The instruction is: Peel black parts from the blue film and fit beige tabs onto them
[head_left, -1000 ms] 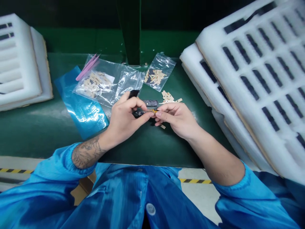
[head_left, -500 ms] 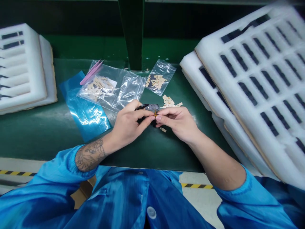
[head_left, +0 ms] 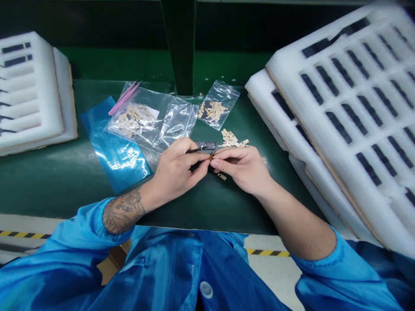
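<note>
My left hand (head_left: 181, 166) and my right hand (head_left: 241, 166) meet over the green table, fingertips nearly touching. Both pinch a small amber-coloured strip (head_left: 211, 157) between thumb and forefinger; its ends are hidden by the fingers. A small dark electronic part (head_left: 206, 146) with a flat black body shows just beyond my left fingers, partly covered by them. Small cream-coloured flat pieces (head_left: 229, 138) lie in a loose pile past my right hand. One single cream piece (head_left: 222, 176) lies below my right fingers.
Clear plastic bags (head_left: 177, 121) with cream pieces lie behind my hands, with pink tweezers (head_left: 125, 98) on one. A blue plastic sheet (head_left: 118, 149) is at left. White foam trays (head_left: 350, 112) with dark parts are stacked right; more foam trays (head_left: 48, 99) stand left.
Both hands stay together with slight finger shifts. The black part near my left fingers has changed angle a little, and the amber strip sits slightly lower.
</note>
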A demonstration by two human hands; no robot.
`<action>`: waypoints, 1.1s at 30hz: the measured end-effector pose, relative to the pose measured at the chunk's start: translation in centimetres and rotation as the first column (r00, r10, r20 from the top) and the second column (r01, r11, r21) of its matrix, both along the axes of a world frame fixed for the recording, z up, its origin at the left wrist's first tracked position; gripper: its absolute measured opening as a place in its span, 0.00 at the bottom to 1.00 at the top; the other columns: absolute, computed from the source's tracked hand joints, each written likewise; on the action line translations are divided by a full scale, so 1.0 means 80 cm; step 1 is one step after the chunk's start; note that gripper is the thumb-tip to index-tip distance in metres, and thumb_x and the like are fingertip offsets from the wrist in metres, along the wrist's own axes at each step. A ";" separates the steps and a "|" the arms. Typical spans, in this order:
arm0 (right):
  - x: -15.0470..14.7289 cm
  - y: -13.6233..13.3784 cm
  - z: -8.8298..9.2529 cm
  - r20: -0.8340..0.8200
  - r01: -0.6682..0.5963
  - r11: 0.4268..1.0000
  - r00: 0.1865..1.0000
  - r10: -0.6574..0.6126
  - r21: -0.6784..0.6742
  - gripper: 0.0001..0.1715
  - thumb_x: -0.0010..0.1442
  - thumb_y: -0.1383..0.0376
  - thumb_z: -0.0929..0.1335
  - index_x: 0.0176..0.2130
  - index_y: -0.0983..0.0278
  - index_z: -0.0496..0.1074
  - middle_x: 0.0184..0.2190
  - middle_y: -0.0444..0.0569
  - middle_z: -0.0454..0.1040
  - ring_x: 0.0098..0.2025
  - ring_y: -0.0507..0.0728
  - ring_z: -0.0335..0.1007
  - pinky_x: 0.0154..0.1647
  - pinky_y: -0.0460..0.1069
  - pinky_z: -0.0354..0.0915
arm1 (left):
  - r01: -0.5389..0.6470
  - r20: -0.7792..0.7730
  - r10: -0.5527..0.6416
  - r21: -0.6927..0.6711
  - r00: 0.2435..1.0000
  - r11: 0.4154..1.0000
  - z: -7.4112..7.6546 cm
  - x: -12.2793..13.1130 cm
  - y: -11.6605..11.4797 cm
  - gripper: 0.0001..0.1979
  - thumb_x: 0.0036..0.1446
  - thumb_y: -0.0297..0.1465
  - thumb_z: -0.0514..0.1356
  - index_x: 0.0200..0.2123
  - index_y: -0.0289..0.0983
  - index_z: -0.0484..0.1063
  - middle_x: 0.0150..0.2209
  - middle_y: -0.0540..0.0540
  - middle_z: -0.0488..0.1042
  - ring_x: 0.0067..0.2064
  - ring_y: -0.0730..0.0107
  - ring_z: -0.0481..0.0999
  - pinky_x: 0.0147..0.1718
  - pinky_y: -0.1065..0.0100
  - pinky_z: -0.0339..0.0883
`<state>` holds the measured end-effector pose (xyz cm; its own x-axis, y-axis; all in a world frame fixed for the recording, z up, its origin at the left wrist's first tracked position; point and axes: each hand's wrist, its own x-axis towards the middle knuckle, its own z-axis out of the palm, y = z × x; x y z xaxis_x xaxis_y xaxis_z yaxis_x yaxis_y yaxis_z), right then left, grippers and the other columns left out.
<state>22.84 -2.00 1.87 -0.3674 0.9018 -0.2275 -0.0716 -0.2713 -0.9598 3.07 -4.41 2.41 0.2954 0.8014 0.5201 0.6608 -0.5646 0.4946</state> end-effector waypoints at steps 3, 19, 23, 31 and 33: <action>0.000 -0.001 0.000 -0.009 0.004 0.999 1.000 -0.004 0.037 0.09 0.46 0.63 0.82 0.29 0.61 0.84 0.30 0.46 0.82 0.28 0.50 0.73 0.32 0.46 0.71 | 0.002 0.012 -0.002 -0.016 1.000 1.000 0.001 0.000 0.000 0.06 0.62 0.27 0.63 0.38 0.35 0.81 0.34 0.47 0.72 0.35 0.72 0.74 0.32 0.71 0.70; 0.000 -0.001 0.000 0.018 -0.013 0.997 1.000 0.011 0.082 0.06 0.49 0.65 0.81 0.30 0.62 0.83 0.29 0.45 0.81 0.28 0.49 0.72 0.31 0.45 0.68 | -0.003 0.124 0.035 -0.248 0.992 0.969 0.003 -0.004 0.001 0.06 0.60 0.28 0.65 0.38 0.42 0.83 0.30 0.51 0.70 0.33 0.74 0.72 0.29 0.71 0.64; 0.001 -0.001 0.000 0.055 -0.025 0.994 0.998 0.019 0.110 0.06 0.51 0.64 0.80 0.31 0.62 0.83 0.32 0.47 0.82 0.31 0.51 0.74 0.32 0.46 0.69 | 0.034 0.074 -0.024 -0.137 0.997 0.990 0.001 -0.005 0.003 0.05 0.61 0.28 0.65 0.39 0.40 0.82 0.33 0.50 0.72 0.35 0.74 0.73 0.31 0.71 0.67; 0.001 -0.004 -0.001 0.090 -0.043 0.994 0.995 0.034 0.105 0.09 0.51 0.61 0.80 0.32 0.63 0.83 0.32 0.47 0.81 0.30 0.52 0.73 0.30 0.47 0.68 | 0.023 -0.012 -0.023 -0.024 1.000 0.999 0.002 -0.001 0.004 0.09 0.63 0.27 0.60 0.34 0.36 0.81 0.32 0.48 0.69 0.33 0.72 0.71 0.29 0.70 0.66; 0.001 -0.005 -0.001 0.100 -0.047 0.993 0.994 0.036 0.107 0.08 0.52 0.61 0.79 0.32 0.63 0.83 0.32 0.48 0.81 0.31 0.52 0.73 0.31 0.47 0.68 | 0.007 0.002 -0.007 -0.077 1.000 0.997 0.004 -0.001 0.004 0.09 0.62 0.28 0.60 0.35 0.38 0.81 0.32 0.48 0.70 0.33 0.72 0.72 0.29 0.70 0.65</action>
